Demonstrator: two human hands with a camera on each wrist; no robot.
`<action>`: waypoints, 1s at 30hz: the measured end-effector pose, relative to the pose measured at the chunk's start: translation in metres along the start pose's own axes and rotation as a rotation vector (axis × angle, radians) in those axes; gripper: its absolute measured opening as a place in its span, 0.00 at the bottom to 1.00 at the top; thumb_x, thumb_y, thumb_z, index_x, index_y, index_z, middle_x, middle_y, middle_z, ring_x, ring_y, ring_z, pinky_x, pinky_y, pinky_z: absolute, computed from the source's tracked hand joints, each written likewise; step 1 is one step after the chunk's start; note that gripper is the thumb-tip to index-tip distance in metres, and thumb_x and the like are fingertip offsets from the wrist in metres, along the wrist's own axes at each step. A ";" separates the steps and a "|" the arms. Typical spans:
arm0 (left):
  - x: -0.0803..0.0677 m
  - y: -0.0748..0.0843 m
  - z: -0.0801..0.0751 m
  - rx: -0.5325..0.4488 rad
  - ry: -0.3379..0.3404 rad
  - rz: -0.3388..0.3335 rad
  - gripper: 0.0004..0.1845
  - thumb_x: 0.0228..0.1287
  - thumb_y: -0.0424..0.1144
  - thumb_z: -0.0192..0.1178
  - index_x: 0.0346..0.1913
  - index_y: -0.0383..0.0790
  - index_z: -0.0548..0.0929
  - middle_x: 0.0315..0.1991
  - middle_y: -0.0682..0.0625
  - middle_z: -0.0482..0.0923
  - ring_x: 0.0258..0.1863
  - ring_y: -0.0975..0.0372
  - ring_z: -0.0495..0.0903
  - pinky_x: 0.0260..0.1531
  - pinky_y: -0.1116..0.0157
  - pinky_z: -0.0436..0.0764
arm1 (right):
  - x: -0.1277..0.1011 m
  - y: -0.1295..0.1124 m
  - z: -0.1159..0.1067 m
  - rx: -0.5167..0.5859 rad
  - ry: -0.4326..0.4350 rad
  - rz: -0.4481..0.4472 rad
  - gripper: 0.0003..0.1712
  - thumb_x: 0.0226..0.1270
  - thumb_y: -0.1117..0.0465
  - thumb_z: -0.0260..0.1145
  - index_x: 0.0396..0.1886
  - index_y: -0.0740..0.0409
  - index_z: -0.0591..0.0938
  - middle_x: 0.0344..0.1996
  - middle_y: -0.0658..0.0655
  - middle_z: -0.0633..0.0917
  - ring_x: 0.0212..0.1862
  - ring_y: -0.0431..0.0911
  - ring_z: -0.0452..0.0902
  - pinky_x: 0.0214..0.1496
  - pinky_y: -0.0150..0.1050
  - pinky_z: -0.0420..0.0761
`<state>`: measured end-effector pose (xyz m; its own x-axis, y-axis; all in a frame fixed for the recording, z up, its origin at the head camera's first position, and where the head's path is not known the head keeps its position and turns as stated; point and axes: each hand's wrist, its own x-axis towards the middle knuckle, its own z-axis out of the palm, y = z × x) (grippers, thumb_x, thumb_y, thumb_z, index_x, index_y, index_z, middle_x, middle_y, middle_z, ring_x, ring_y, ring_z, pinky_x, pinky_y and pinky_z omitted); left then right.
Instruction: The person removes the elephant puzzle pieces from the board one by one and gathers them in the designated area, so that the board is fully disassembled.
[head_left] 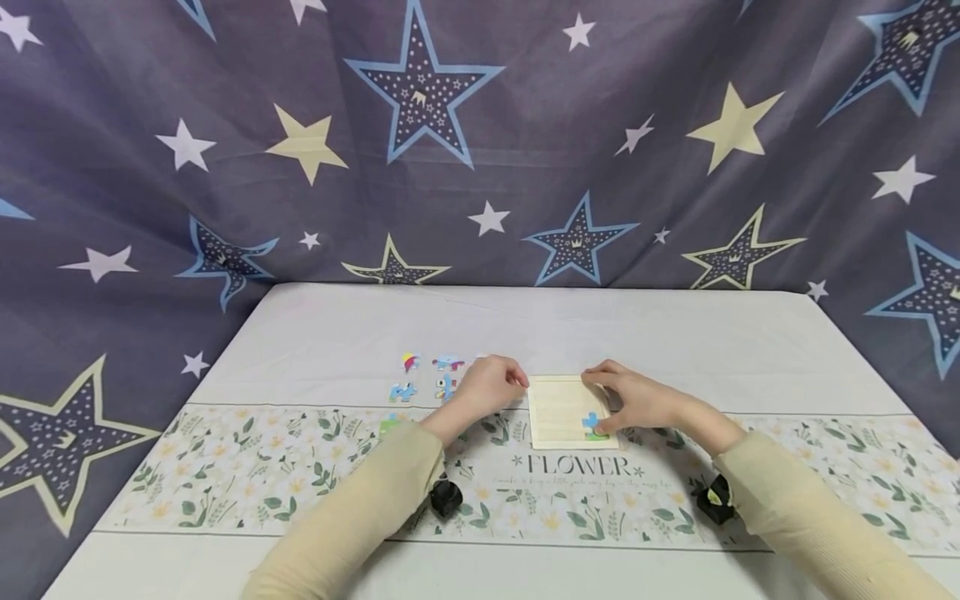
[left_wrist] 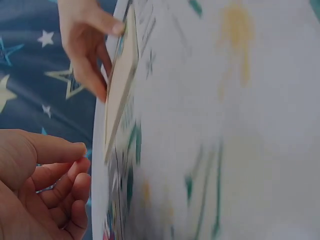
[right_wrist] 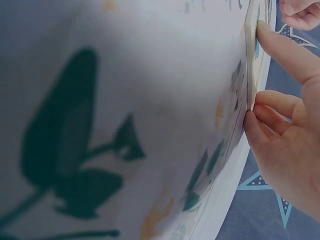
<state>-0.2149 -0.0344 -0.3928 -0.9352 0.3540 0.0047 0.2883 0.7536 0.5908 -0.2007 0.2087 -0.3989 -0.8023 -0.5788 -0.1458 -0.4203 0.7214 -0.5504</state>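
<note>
A square wooden puzzle tray (head_left: 558, 408) lies on the table with one blue and green jigsaw piece (head_left: 590, 423) in its near right corner. My right hand (head_left: 637, 398) grips the tray's right side, its thumb on that piece and its fingers at the edge; the right wrist view shows the thumb (right_wrist: 287, 50) over the rim. By the tray's upper left corner is my left hand (head_left: 491, 385). Its fingers (left_wrist: 55, 187) are loosely curled, thumb tip close to the index fingertip, and nothing shows between them.
Several loose jigsaw pieces lie left of the tray, among them a blue one (head_left: 402, 392), a red and blue one (head_left: 448, 362) and a green one (head_left: 388, 425); my left hand and forearm partly cover the group. A flowered band (head_left: 255, 475) crosses the white tablecloth. Behind hangs a starry curtain (head_left: 480, 167).
</note>
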 end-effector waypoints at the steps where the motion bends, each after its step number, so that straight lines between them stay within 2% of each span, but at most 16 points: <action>1: 0.000 0.003 0.002 -0.006 -0.010 0.005 0.02 0.46 0.35 0.58 0.24 0.47 0.80 0.19 0.57 0.72 0.20 0.66 0.69 0.22 0.71 0.67 | 0.000 0.000 0.000 -0.003 0.001 -0.001 0.47 0.42 0.47 0.68 0.60 0.62 0.60 0.56 0.58 0.61 0.56 0.51 0.59 0.54 0.48 0.62; 8: 0.001 0.026 0.021 -0.021 -0.084 0.024 0.02 0.47 0.35 0.59 0.25 0.47 0.80 0.19 0.58 0.72 0.21 0.67 0.69 0.24 0.72 0.67 | 0.001 -0.001 -0.001 -0.005 0.002 -0.019 0.46 0.43 0.48 0.68 0.60 0.63 0.61 0.56 0.58 0.62 0.56 0.51 0.59 0.54 0.47 0.62; 14: 0.002 0.040 0.036 -0.021 -0.150 0.102 0.02 0.48 0.36 0.59 0.27 0.47 0.80 0.19 0.60 0.72 0.21 0.69 0.69 0.26 0.74 0.67 | 0.000 0.001 -0.002 0.005 -0.008 -0.026 0.46 0.42 0.50 0.69 0.59 0.63 0.61 0.55 0.58 0.62 0.55 0.49 0.60 0.54 0.47 0.62; 17: 0.002 0.046 0.041 -0.011 -0.190 0.136 0.06 0.46 0.37 0.60 0.31 0.46 0.79 0.21 0.59 0.72 0.23 0.69 0.69 0.26 0.74 0.67 | -0.001 0.002 -0.002 0.005 -0.009 -0.038 0.45 0.42 0.50 0.69 0.59 0.63 0.61 0.55 0.58 0.62 0.55 0.50 0.60 0.53 0.47 0.62; 23: 0.001 0.053 0.048 0.064 -0.243 0.196 0.16 0.45 0.41 0.63 0.41 0.44 0.78 0.30 0.57 0.71 0.29 0.69 0.68 0.29 0.74 0.68 | -0.001 0.003 -0.002 0.004 -0.019 -0.047 0.46 0.43 0.47 0.68 0.60 0.63 0.60 0.56 0.58 0.61 0.56 0.50 0.59 0.52 0.47 0.64; 30: -0.001 0.055 0.052 0.147 -0.256 0.232 0.19 0.47 0.43 0.61 0.46 0.46 0.77 0.36 0.57 0.68 0.34 0.69 0.68 0.35 0.73 0.69 | -0.003 0.006 -0.004 0.030 -0.053 -0.084 0.52 0.40 0.45 0.68 0.61 0.65 0.56 0.57 0.59 0.58 0.57 0.52 0.56 0.52 0.49 0.63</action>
<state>-0.1872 0.0353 -0.4017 -0.7656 0.6373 -0.0879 0.5300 0.7022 0.4755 -0.2023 0.2162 -0.3987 -0.7412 -0.6564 -0.1407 -0.4714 0.6582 -0.5869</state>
